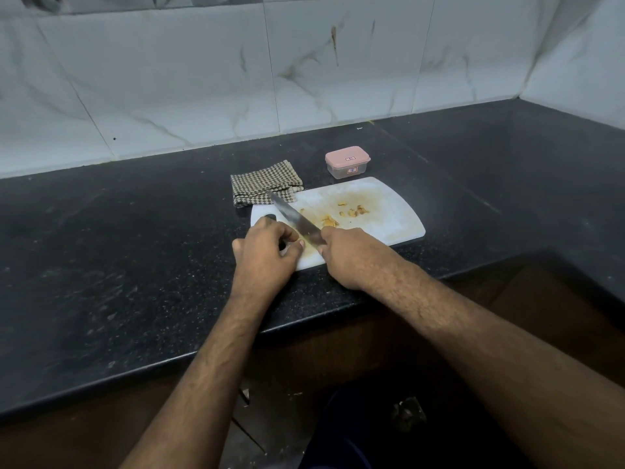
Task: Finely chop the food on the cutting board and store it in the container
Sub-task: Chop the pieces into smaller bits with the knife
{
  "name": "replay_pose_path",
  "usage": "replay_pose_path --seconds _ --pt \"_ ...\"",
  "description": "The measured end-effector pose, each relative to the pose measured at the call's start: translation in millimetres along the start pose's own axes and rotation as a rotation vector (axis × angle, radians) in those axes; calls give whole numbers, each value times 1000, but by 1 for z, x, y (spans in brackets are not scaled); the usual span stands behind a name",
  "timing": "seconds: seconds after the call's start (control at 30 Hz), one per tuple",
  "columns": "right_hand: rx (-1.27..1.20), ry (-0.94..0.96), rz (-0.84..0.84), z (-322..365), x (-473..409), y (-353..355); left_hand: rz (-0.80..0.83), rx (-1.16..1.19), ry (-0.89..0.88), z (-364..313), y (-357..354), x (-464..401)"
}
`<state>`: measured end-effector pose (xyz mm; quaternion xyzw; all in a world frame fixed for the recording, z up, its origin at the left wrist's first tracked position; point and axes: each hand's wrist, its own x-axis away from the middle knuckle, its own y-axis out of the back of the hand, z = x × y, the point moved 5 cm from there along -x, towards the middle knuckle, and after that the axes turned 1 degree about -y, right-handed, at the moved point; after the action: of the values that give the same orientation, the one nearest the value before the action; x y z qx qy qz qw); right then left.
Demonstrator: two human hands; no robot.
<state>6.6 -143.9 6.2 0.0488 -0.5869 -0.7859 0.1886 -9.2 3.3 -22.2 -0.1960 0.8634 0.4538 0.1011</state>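
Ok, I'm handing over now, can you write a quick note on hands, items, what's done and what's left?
Right hand grips the knife, blade angled across the cutting board.
Left hand, fingers curled, rests on the board's near left part; what it holds is hidden.
Chopped food pieces lie mid-board.
Container sits behind the board, pink lid on.
Checked cloth lies at the board's back left.
Left: finish chopping, open container, store food.
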Motion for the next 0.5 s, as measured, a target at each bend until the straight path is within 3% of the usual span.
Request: replay_pose_path --seconds 0.5 --pt "60 19 57 4 -3 3 -14 40 22 4 -1 -2"
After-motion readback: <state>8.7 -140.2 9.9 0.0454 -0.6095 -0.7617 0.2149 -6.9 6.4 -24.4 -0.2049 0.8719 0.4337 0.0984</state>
